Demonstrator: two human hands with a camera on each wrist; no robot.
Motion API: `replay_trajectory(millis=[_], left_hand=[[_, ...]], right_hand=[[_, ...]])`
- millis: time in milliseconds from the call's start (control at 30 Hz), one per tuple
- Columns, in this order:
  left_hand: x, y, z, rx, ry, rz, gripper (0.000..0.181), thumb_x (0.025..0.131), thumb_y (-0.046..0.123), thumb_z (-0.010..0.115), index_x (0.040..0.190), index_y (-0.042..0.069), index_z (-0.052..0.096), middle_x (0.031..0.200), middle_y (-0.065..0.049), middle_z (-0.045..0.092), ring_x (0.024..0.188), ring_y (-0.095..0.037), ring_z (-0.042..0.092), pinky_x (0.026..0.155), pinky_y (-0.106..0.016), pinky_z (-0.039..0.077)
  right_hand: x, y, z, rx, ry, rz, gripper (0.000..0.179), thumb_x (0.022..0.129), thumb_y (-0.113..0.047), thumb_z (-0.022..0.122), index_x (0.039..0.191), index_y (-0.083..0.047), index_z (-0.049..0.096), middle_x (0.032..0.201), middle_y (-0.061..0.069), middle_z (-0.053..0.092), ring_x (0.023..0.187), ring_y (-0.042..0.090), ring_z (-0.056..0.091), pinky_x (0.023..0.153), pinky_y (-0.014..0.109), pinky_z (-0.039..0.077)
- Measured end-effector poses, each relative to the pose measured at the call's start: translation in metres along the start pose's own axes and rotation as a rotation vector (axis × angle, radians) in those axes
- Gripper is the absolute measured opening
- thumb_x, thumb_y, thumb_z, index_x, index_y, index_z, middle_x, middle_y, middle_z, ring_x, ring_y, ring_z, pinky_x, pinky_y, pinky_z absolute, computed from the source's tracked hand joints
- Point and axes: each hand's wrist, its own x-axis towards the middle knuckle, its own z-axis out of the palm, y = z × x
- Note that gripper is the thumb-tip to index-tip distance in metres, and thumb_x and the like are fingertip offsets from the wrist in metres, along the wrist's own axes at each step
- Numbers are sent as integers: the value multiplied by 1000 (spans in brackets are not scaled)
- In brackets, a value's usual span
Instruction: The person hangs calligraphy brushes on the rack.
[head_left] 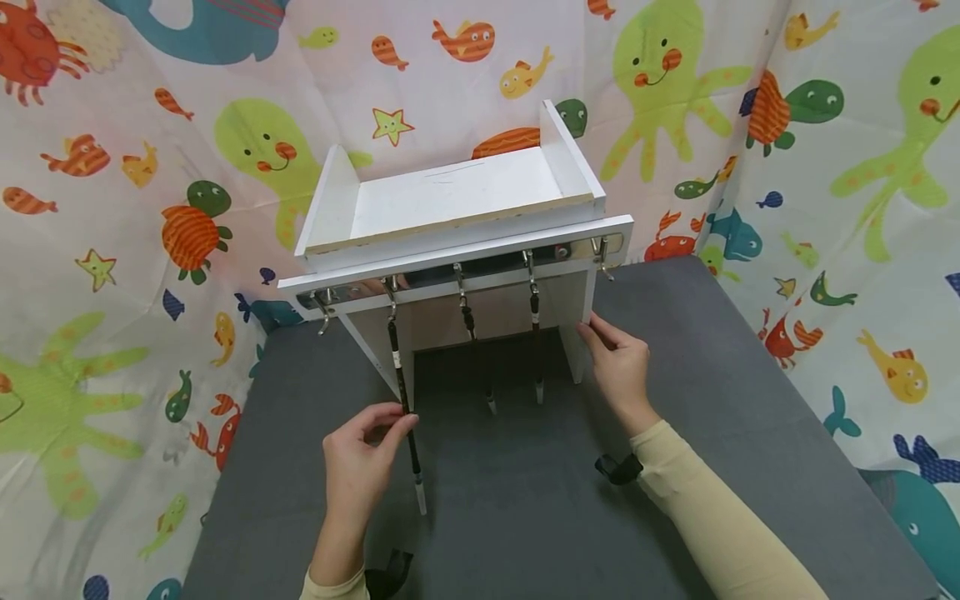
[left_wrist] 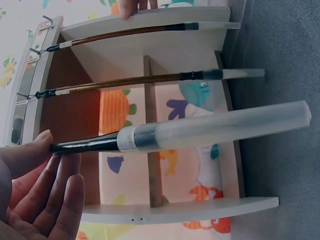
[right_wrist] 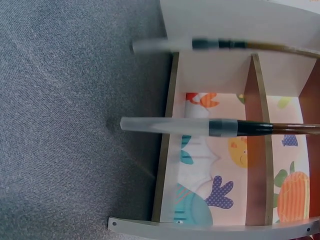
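My left hand [head_left: 362,454] pinches the dark handle of a calligraphy brush [head_left: 401,375] between thumb and fingers. The brush hangs from a rail hook, a frosted cap [left_wrist: 230,127] over its bristles. My right hand [head_left: 621,367] grips the front edge of the right side panel of a white wooden shelf [head_left: 457,196], thumb against the inner face. Two more capped brushes, a middle brush [head_left: 468,321] and a right brush [head_left: 536,317], hang from hooks between my hands. In the right wrist view the capped brushes show, but my right hand does not.
A metal hook rail [head_left: 495,271] runs along the shelf's front, with bare end hooks at left [head_left: 323,308] and right [head_left: 602,257]. The shelf stands on a grey cloth surface [head_left: 510,508]. Behind it hangs a curtain [head_left: 442,100] printed with sea animals.
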Motion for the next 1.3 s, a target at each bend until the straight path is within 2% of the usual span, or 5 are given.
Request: replay_trajectory(millis=[367,833,967,1133,1300], left_hand=[[3,-5,4,23,12,-19,14,81,25,87,91,17,79,81,7,77,71,-9,70,54,-20,48],[18,-43,37,-24,100,36,17,82,25,86,90,12,79,82,3,77,72,-12,70,63,-12,49],[26,-51,44,-34,114,47,17,83,26,85,91,13,79,84,2,77,75,-15,71,65,-11,49],[29,-59,45,-50,118,52,15,83,22,85,93,13,79,86,1,78,75,-14,71,65,-10,50],[26,-68,36,3,100,76,15,85,21,83,96,12,79,89,2,78,77,-12,72,67,-13,51]], right_hand=[[1,1,1,-11,1,4,32,92,-9,74,122,1,71,115,20,72,91,-9,67,76,6,51],[0,3,-1,-19,-5,17,32,92,-9,75,122,0,71,115,18,73,99,12,73,79,7,51],[0,2,-2,-8,5,22,31,92,-9,75,122,-1,72,115,18,73,97,8,72,79,7,52],[0,1,-1,-6,-5,34,31,92,-11,75,122,-1,71,116,17,73,93,-5,68,78,7,52],[0,2,0,7,-9,19,32,92,-9,75,122,0,71,117,19,72,94,-3,69,78,8,53]])
